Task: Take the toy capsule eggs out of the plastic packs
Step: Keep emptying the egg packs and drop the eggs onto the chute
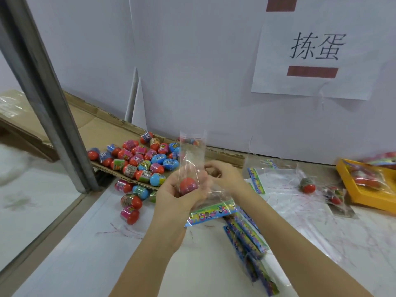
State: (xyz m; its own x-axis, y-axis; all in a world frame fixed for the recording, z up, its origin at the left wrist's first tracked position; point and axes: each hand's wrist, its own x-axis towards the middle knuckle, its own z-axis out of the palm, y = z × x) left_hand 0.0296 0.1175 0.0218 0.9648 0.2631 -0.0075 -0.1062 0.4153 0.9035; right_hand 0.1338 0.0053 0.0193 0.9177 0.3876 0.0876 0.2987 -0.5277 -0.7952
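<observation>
the left hand curls around a clear plastic pack, gripping a red toy capsule egg through the film. the pack stands upright above the tabletop, its printed header card hanging below. the right hand pinches the pack's side with bent fingers. a pile of loose eggs lies on cardboard at left. a stack of flat packs lies under the right forearm, with a yellow box at far right.
</observation>
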